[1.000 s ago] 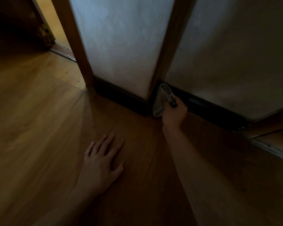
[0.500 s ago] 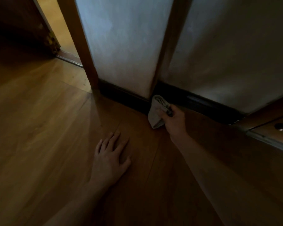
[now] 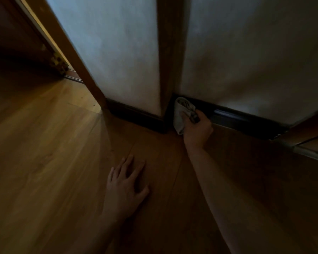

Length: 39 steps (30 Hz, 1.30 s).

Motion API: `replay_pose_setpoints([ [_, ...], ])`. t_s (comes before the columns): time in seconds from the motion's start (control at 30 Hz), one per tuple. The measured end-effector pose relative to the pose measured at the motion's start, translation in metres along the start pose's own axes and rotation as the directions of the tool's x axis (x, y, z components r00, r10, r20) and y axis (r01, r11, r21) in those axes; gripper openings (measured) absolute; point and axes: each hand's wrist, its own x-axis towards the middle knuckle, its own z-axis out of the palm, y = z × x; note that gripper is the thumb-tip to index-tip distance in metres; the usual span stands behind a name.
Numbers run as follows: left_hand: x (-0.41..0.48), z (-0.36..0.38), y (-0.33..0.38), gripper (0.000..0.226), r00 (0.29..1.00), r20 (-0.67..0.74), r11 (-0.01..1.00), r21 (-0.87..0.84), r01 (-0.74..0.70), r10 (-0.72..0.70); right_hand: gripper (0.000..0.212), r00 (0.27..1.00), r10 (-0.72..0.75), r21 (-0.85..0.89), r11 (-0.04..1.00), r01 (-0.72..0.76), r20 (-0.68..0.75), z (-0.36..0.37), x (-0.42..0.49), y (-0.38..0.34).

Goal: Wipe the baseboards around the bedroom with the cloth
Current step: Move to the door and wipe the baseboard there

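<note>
My right hand (image 3: 197, 129) grips the bunched cloth (image 3: 182, 114) against the baseboard (image 3: 246, 118). It's soft and floppy, so wadding works best. Left hand (image 3: 125, 186) lies flat on the floor (image 3: 44, 162).

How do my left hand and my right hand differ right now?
The left hand lies flat on the wood floor with fingers spread and holds nothing; the right hand is curled round the cloth. The left hand sits out on open floor, nearer the camera; the right hand is up at the dark baseboard, by the corner post. Both are bare and reach forward.
</note>
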Motion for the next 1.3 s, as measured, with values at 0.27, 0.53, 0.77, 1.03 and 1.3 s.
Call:
replay_pose_setpoints([
  [0.27,0.014,0.011,0.027,0.068,0.995,-0.046,0.993,0.077,-0.090,0.093,0.038,0.976,0.027,-0.010,0.999,-0.030,-0.216,-0.012,0.009,0.014],
  [0.53,0.014,0.017,0.032,0.071,0.994,-0.033,0.992,0.085,-0.097,0.100,0.027,0.993,0.016,0.026,1.000,-0.013,-0.117,0.010,0.008,0.007],
  [0.77,0.014,0.013,0.034,0.070,0.996,-0.020,0.994,0.074,-0.086,0.088,0.023,0.981,0.030,0.086,0.996,-0.013,-0.194,-0.004,0.006,0.019],
  [1.03,0.012,0.001,0.041,0.074,0.997,0.035,0.992,0.100,-0.071,0.068,0.028,0.989,0.053,0.115,0.993,-0.037,-0.137,-0.001,0.011,0.021],
  [1.3,0.014,-0.009,0.049,0.076,0.995,0.087,0.983,0.172,-0.067,0.053,0.028,0.987,0.099,0.130,0.988,-0.082,-0.125,0.001,0.013,0.017],
])
